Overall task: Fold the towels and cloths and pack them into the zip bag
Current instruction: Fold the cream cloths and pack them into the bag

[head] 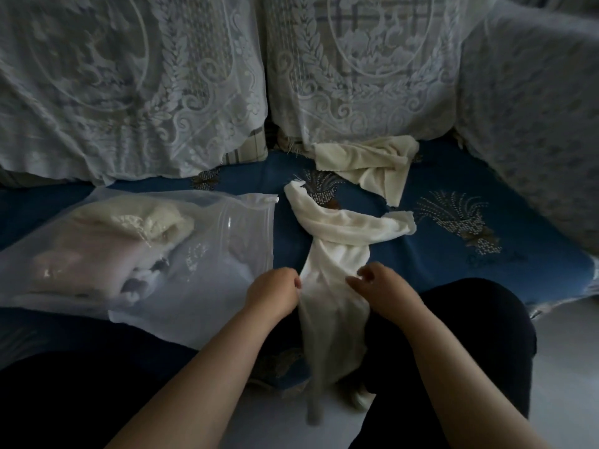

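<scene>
On the blue patterned sofa seat, seen from the head camera, a long cream cloth lies bunched and twisted near the front edge, its lower end trailing off over that edge between the person's knees; the left hand pinches the cloth's left edge with curled fingers; the right hand has its fingers curled at the right edge, seemingly pinching it too, though the contact is partly hidden. Towards the left end of the seat lies the clear zip bag, its mouth facing the cloth, already holding folded pieces; a second cream cloth sits crumpled at the back edge, against the lace-covered cushions.

The risk I judge greatest is folding while the cloth is still roped and twisted; the creases would set crooked and the bundle come out too bulky for the bag. The hanging end could also drag the cloth off the front edge if either pinch slackens.
</scene>
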{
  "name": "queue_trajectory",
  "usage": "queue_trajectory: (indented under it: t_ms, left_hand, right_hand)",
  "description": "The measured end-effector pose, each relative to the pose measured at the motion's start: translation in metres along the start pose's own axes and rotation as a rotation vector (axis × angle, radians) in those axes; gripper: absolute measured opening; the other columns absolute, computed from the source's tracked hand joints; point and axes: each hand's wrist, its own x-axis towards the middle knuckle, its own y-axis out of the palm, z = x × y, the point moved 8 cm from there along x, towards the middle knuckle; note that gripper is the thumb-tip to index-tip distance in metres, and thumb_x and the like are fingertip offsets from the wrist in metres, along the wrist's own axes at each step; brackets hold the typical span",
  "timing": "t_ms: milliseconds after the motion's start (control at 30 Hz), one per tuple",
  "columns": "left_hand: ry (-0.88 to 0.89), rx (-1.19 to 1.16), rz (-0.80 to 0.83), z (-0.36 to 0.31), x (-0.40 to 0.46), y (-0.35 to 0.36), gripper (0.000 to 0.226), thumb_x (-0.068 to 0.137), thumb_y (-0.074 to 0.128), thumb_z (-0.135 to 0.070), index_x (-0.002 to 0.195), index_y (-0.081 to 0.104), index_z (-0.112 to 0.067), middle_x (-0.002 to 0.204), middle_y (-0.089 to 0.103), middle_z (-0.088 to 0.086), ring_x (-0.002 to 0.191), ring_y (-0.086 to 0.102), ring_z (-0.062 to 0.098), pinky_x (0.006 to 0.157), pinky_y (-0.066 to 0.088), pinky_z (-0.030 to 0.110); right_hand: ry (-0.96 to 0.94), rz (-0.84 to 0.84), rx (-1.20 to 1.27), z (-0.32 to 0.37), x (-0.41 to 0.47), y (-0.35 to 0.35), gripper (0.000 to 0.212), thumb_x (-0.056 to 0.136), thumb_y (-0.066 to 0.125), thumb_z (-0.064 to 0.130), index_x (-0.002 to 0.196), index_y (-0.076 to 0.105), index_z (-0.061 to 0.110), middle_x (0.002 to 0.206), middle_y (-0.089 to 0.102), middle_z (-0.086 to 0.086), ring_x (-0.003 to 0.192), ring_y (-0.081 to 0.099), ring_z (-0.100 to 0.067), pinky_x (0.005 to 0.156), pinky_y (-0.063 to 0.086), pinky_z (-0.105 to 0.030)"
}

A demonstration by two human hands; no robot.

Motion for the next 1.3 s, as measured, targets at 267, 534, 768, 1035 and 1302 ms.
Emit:
queue_trajectory:
  t_ms: [267,534,768,1035,1302]
  left_hand:
    - [-0.221,-0.488,0.017,0.001,0.029,0.024,0.055,0.092,0.053,-0.035,0.14,0.038,-0.014,0.136,0.051,0.008,0.119,0.053,0.027,0.091,0.044,0.033]
    - [-0.211,-0.497,0.028,-0.013,0.038,0.026,0.028,0.093,0.051,-0.036,0.107,0.063,-0.015,0.104,0.066,0.007,0.083,0.057,0.02,0.07,0.041,0.029]
    - [-0.214,-0.567,-0.102,-0.012,0.036,0.011,0.031,0.097,0.04,-0.029,0.073,0.052,-0.013,0.077,0.055,0.008,0.066,0.05,0.019,0.061,0.035,0.029]
    - [-0.158,-0.941,-0.174,-0.021,0.029,-0.013,0.024,0.095,0.046,-0.027,0.09,0.063,-0.011,0.084,0.058,0.008,0.076,0.051,0.018,0.067,0.037,0.027]
    - [-0.071,-1.023,-0.33,-0.032,0.018,-0.054,0.029,0.097,0.045,-0.026,0.076,0.056,-0.01,0.064,0.047,0.002,0.061,0.043,0.012,0.054,0.033,0.025]
  right_hand:
    - [-0.095,-0.123,-0.18,0.032,0.028,0.032,0.065,0.085,0.053,0.057,0.132,0.042,0.014,0.13,0.05,-0.011,0.12,0.046,-0.03,0.09,0.043,-0.04]
    - [-0.246,-0.258,-0.503,0.056,0.018,0.031,0.045,0.089,0.055,0.023,0.13,0.04,0.014,0.131,0.042,-0.016,0.093,0.062,-0.035,0.058,0.055,-0.041]
    - [-0.074,-0.198,-0.52,0.04,0.024,0.025,0.031,0.096,0.038,0.01,0.127,0.043,0.003,0.133,0.038,-0.015,0.105,0.059,-0.031,0.069,0.05,-0.039]
    - [-0.005,-0.145,-0.251,0.012,0.034,0.014,0.044,0.093,0.039,0.05,0.114,0.047,0.013,0.115,0.051,-0.004,0.101,0.057,-0.029,0.072,0.043,-0.036]
    - [-0.027,-0.164,0.04,0.012,0.027,-0.02,0.024,0.092,0.051,0.028,0.076,0.061,0.013,0.079,0.061,-0.004,0.077,0.057,-0.024,0.064,0.041,-0.029]
